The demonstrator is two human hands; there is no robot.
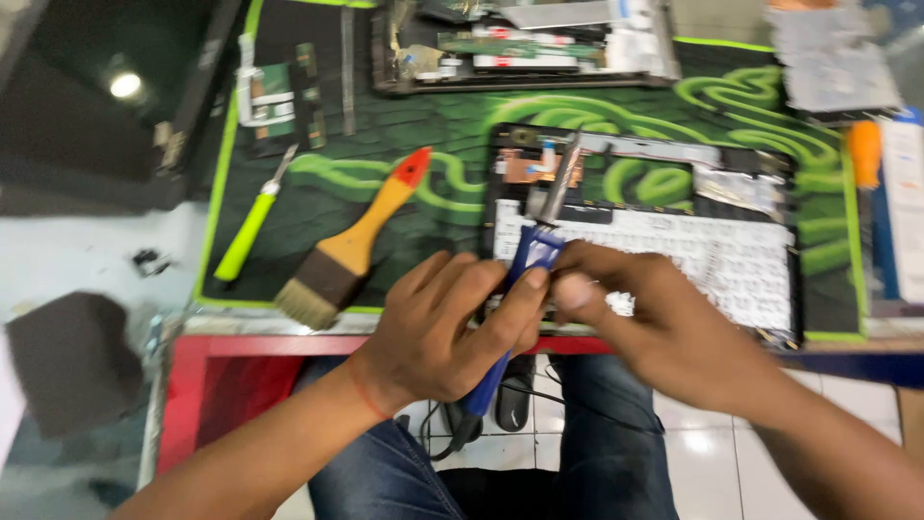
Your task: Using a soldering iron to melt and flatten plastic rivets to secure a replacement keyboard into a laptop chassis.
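The left hand (452, 327) has its fingers curled tight around the blue handle of a soldering iron (525, 260), thumb pressed against the grip. The iron's metal shaft slants up and away, its tip over the copper-coloured patch inside an opened laptop base (645, 231). The right hand (654, 318) meets the left at the handle, fingertips pinched together near it (what they pinch is too blurred to tell). Below the iron lies the pale underside of the keyboard (712, 260). The base rests on a green-and-black mat (433, 125). Left of the hands lie a paintbrush (351, 246) with an orange handle and a lime-green screwdriver (248, 231). 1 more opened device (525, 48) lies farther back.
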